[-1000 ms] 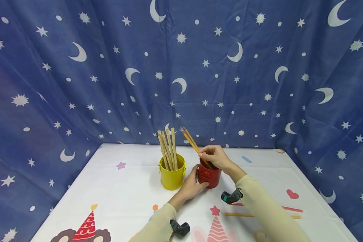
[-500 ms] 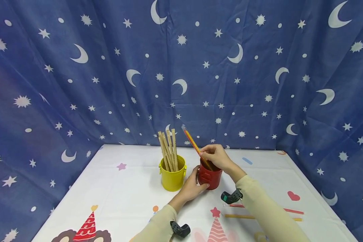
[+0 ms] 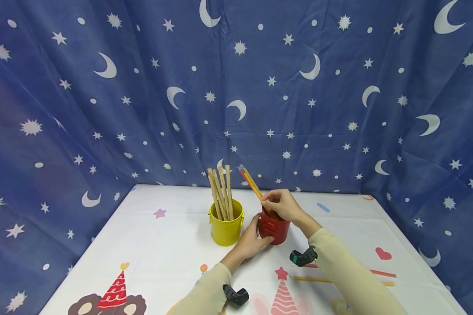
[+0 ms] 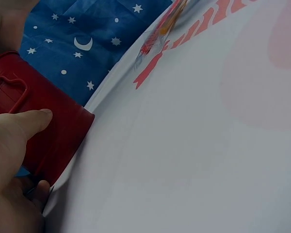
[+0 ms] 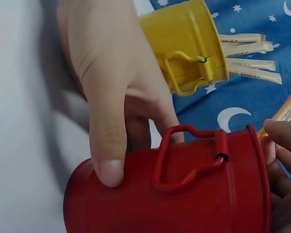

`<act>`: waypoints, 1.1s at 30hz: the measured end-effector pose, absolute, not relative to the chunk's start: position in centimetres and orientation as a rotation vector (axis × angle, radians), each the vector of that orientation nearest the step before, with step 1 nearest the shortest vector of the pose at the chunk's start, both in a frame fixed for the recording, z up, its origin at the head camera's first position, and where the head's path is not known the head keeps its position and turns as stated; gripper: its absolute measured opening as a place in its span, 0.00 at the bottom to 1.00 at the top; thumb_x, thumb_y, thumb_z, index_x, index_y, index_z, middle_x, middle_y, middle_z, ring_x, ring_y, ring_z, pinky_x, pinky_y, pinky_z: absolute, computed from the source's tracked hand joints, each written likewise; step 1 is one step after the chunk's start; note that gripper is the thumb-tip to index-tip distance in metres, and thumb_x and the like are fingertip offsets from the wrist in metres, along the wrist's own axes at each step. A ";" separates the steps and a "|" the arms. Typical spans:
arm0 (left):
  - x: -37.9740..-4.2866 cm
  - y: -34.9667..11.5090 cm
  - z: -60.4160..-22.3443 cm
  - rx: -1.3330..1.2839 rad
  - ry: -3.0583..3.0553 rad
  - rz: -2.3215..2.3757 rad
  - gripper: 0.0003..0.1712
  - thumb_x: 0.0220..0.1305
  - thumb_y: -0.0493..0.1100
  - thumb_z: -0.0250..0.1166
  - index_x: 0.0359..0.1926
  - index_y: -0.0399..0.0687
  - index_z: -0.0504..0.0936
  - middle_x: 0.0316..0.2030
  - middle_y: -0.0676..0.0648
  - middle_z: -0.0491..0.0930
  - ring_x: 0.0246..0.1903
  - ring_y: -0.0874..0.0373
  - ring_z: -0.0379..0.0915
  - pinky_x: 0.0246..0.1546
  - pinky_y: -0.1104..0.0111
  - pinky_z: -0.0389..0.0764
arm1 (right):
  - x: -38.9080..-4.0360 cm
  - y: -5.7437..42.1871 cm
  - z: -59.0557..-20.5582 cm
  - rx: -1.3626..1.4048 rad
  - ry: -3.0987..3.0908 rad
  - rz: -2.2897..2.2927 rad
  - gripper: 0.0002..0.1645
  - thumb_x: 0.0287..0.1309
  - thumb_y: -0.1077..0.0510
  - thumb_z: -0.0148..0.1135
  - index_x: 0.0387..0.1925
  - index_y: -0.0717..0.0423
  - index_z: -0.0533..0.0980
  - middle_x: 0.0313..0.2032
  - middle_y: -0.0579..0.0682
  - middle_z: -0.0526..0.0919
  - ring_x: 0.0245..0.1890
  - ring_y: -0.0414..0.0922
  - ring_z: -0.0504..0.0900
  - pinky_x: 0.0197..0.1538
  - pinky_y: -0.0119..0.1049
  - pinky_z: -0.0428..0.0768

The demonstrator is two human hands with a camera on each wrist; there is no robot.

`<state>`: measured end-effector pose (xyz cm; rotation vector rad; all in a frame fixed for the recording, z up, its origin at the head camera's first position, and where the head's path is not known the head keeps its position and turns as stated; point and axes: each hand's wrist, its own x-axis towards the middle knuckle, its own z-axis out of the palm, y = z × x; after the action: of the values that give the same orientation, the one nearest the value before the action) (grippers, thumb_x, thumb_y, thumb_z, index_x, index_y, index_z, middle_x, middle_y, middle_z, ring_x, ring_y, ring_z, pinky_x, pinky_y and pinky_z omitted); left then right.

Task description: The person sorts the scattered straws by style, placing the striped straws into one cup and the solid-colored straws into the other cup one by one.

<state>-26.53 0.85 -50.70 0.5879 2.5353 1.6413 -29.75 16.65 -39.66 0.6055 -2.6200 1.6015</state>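
The red metal bucket (image 3: 273,229) stands on the table right of centre. My left hand (image 3: 250,241) grips it from the left, and the thumb lies across its near side in the right wrist view. Above the rim, my right hand (image 3: 284,206) pinches several thin orange and red straws (image 3: 253,183) in clear wrappers. They lean up to the left, with their lower ends inside the bucket, where the depth is hidden. Only part of the right hand and the straws (image 5: 287,109) shows at the right edge of the right wrist view.
Just left of the red bucket stands a yellow bucket (image 3: 226,232) holding several paper-wrapped sticks (image 3: 222,192). Near my right forearm lie a red straw (image 3: 382,273) and a yellow straw (image 3: 311,278). A blue star-printed curtain (image 3: 236,87) hangs behind the white patterned table (image 3: 161,245).
The straws in my right hand looked bunched half a second ago and now show slightly fanned apart. Both hands keep their places, and the buckets have not moved.
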 end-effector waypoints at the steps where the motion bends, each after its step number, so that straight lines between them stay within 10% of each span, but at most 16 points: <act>1: -26.5 0.8 -50.7 0.592 2.538 1.642 0.50 0.63 0.48 0.69 0.78 0.43 0.52 0.72 0.35 0.66 0.72 0.41 0.65 0.73 0.45 0.68 | -29.8 16.6 -39.7 0.598 -2.624 1.589 0.10 0.62 0.68 0.64 0.42 0.74 0.82 0.28 0.61 0.85 0.25 0.40 0.78 0.29 0.31 0.79; 33: -26.8 1.0 -51.2 0.575 2.531 1.657 0.50 0.62 0.48 0.70 0.78 0.45 0.53 0.73 0.37 0.67 0.72 0.42 0.64 0.74 0.44 0.66 | -28.1 18.5 -38.2 0.600 -2.566 1.506 0.12 0.66 0.61 0.65 0.43 0.68 0.83 0.34 0.65 0.85 0.30 0.44 0.80 0.33 0.31 0.82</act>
<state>-26.81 0.97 -51.16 0.5755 2.5307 1.6571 -28.09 18.51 -38.18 0.5995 -2.5656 1.5059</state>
